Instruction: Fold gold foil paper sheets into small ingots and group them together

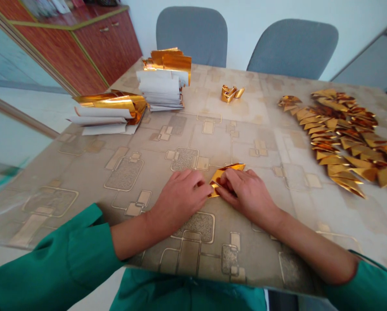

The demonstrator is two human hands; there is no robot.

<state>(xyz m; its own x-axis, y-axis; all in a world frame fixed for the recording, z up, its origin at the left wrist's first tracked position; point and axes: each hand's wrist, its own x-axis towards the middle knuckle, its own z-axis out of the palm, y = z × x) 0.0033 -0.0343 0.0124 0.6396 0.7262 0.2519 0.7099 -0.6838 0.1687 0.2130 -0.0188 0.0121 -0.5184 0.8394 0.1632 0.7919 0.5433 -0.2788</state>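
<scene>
Green sleeves [64,259] lead to the left hand [180,199] and right hand [248,194], both closed and gripping a folded gold foil piece [220,178] between them on the patterned table cover [125,172], lower centre. Farther off, overlapping folded gold triangles [339,134] spread at right, a small gold curl [229,93] sits top centre, and two stacks of white paper and gold foil [109,111] stand upper left.

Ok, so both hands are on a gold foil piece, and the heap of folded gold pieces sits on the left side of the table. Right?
No: in the head view, the heap of folded gold pieces sits on the right side of the table, not the left. The left hand and right hand are on the gold foil piece, as you said.
</scene>
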